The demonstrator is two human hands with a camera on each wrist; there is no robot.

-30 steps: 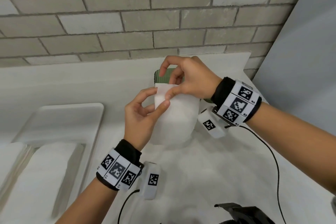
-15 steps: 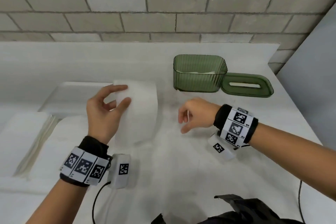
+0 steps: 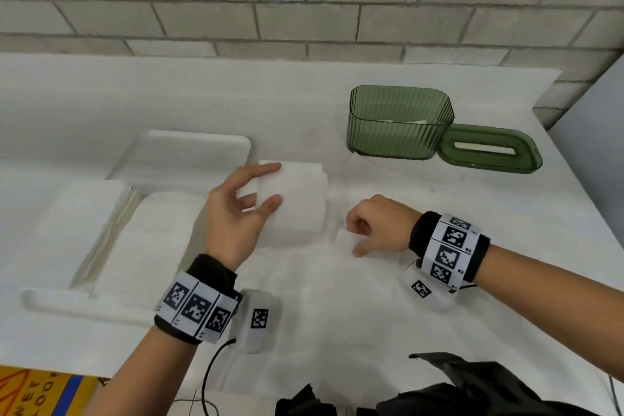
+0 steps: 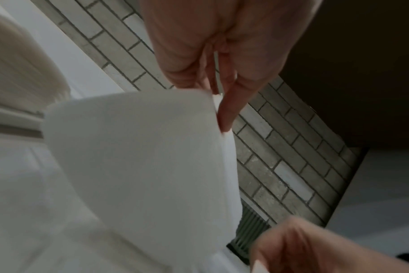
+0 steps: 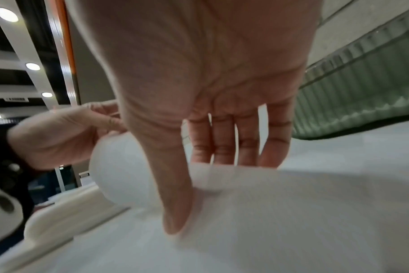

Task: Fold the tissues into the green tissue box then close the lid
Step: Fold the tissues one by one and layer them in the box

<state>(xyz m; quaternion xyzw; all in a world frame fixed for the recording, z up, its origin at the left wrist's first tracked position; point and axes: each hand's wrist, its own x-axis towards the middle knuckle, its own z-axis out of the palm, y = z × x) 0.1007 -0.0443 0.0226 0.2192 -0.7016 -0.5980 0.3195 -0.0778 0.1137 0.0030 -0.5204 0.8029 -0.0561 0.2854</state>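
My left hand (image 3: 275,184) pinches a folded white tissue (image 3: 297,206) between thumb and fingers and holds it upright just above the table; the left wrist view shows the same tissue (image 4: 140,157) hanging from my fingers (image 4: 224,114). To its right, my right hand (image 3: 354,238) pinches the raised corner of a flat tissue (image 3: 347,277) lying on the table. In the right wrist view the thumb (image 5: 175,212) lies on that tissue (image 5: 245,203). The green tissue box (image 3: 398,138) stands open at the back right with white tissue inside. Its lid (image 3: 489,159) lies flat beside it.
A white tray (image 3: 189,152) sits at the back left, with stacks of white tissues (image 3: 84,213) in front of it. A brick wall runs behind the table. Black fabric (image 3: 472,385) and wrist cables hang at the near edge.
Both hands came down from in front of the box. The left hand carried the folded tissue to the left, and the right hand let it go and took hold of the flat tissue's corner.
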